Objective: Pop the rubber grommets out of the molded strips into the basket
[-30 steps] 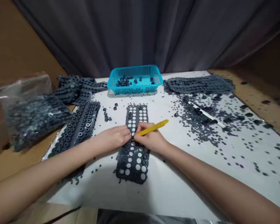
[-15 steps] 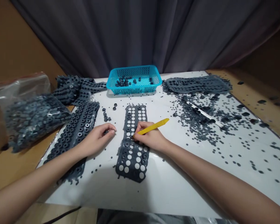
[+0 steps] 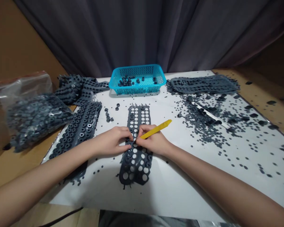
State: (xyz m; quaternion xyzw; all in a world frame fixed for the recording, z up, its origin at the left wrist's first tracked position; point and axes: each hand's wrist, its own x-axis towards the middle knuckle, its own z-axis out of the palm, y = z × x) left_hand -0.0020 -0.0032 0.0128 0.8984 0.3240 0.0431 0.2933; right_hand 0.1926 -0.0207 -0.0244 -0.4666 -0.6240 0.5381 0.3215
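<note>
My left hand [image 3: 110,142] has come back beside my right hand [image 3: 153,142], both curled on the dark grey punched rubber sheet [image 3: 136,164]. My right pinches a flat yellow plastic pick [image 3: 157,128], tip hidden; whether my left holds anything, I can't tell.

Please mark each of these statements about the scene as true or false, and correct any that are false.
1. The right hand holds a yellow flat-bladed tool. True.
2. The left hand is well away from the dark perforated sheet. False: its fingers are at the sheet, beside the right hand.
3. The blue mesh basket contains dark rings. True.
4. The clear plastic bag at the left is empty. False: it is packed with dark rings.
</note>
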